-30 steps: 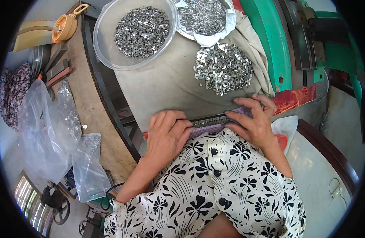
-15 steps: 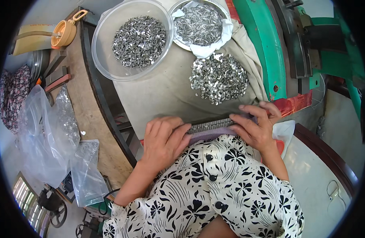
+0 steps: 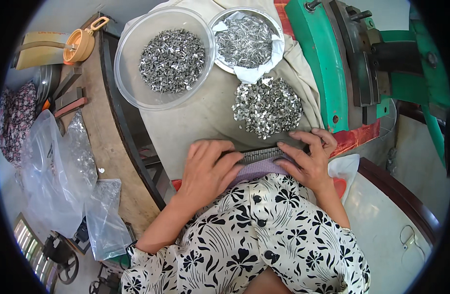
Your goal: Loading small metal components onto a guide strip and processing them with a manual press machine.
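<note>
Bare left hand [image 3: 208,166]: back up, fingers bent, close together. Bare right hand [image 3: 310,159]: back up, fingers bent, spread. Both bare forearms [image 3: 164,226] angle inward.

Your loose chips [image 3: 269,108] are glossy metal; your tub [image 3: 129,68] is smooth, clear plastic. Your ribbed strip [image 3: 260,155] is probably metal.

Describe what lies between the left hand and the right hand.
In the head view, a narrow row of small metallic pieces lies between the left hand and right hand, with purple cloth along its near side.
</note>
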The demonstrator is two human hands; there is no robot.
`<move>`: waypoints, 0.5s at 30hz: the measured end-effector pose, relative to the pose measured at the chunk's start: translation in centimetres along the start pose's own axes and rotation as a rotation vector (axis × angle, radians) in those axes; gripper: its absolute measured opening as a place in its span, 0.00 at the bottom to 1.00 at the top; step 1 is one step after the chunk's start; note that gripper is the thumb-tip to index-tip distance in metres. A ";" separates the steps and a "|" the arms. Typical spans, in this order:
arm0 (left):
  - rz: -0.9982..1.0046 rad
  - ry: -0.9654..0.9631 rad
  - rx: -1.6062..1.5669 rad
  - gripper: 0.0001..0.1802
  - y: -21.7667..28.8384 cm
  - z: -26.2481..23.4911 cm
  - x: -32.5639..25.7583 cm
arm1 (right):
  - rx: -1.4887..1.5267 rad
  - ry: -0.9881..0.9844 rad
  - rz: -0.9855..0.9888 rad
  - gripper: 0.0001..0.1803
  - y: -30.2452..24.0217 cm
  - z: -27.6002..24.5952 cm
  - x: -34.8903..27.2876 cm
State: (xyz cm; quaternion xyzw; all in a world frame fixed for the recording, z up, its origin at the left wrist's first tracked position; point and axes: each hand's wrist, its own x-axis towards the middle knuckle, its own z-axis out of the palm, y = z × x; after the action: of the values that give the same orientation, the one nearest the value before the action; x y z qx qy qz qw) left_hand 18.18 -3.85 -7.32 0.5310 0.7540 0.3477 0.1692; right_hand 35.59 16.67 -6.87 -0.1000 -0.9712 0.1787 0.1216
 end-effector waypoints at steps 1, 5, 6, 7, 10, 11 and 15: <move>0.001 0.005 0.001 0.17 0.1 0.1 0.1 | -0.002 0.001 -0.004 0.19 -0.1 0.0 0.1; 0.003 0.003 0.005 0.19 0.6 0.1 0.1 | 0.022 0.024 -0.082 0.20 -1.0 -0.2 0.1; -0.020 0.007 0.004 0.18 0.6 0.0 0.3 | 0.020 0.030 -0.098 0.20 -1.3 -0.1 0.3; -0.010 0.017 0.005 0.18 0.5 -0.1 0.2 | 0.023 0.025 -0.095 0.20 -1.6 -0.1 0.4; -0.048 -0.032 0.060 0.18 -0.1 -0.8 -0.6 | 0.027 -0.054 -0.052 0.21 -1.5 -0.5 0.8; -0.038 -0.021 0.062 0.18 -0.3 -0.8 -0.7 | 0.026 -0.090 -0.038 0.21 -1.2 -0.7 1.0; -0.022 -0.046 0.074 0.16 -0.6 -0.9 -1.2 | 0.037 -0.120 -0.054 0.18 -0.7 -0.6 0.8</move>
State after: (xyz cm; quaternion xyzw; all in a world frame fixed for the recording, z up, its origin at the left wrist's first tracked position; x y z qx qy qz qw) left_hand 17.72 -5.36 -7.23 0.5365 0.7680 0.3054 0.1706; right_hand 34.84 16.40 -5.91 -0.0604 -0.9757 0.1987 0.0697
